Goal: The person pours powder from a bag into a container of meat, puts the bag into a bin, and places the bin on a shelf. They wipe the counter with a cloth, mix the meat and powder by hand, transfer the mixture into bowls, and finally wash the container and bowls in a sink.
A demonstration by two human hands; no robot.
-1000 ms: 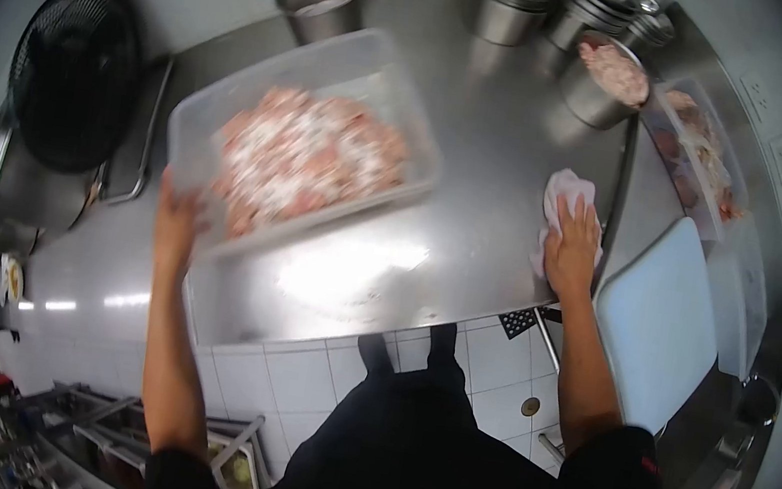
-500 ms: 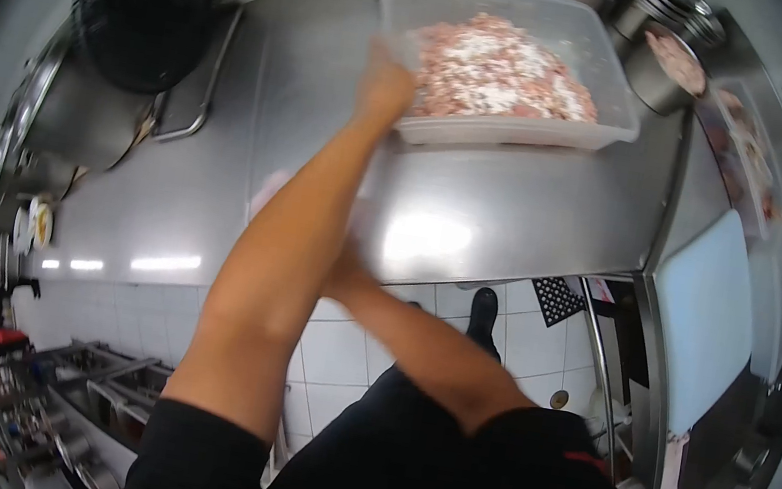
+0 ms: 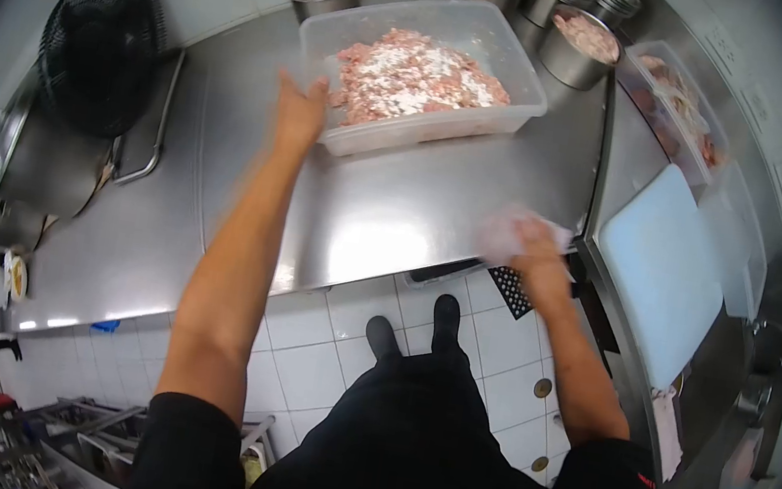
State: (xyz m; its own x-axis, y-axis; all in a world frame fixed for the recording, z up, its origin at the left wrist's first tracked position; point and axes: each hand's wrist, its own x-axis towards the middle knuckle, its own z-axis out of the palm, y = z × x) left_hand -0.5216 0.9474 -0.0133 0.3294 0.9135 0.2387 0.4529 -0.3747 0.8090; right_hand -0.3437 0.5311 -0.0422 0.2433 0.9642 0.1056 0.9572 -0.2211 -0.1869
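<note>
On the steel tabletop (image 3: pixel 367 201), the right hand (image 3: pixel 540 252) covers a pale cloth (image 3: pixel 501 237) by the front edge, grip too blurred to tell; beyond, the left hand (image 3: pixel 300 109), open, meets a tub (image 3: pixel 428 133) of powder-topped meat (image 3: pixel 411 78).

On the steel worktop (image 3: pixel 438 201), a translucent tub (image 3: pixel 428 135) is placed, and in it minced meat (image 3: pixel 356 103) is partly covered by white powder (image 3: pixel 416 66). The left hand (image 3: pixel 299 116) is held open at the tub's left side; whether it is touched cannot be told. By the blurred right hand (image 3: pixel 538 254), a pale cloth (image 3: pixel 504 235) is covered in part, near the worktop's front edge. Behind the tub, a steel pot (image 3: pixel 324 0) is seen.
</note>
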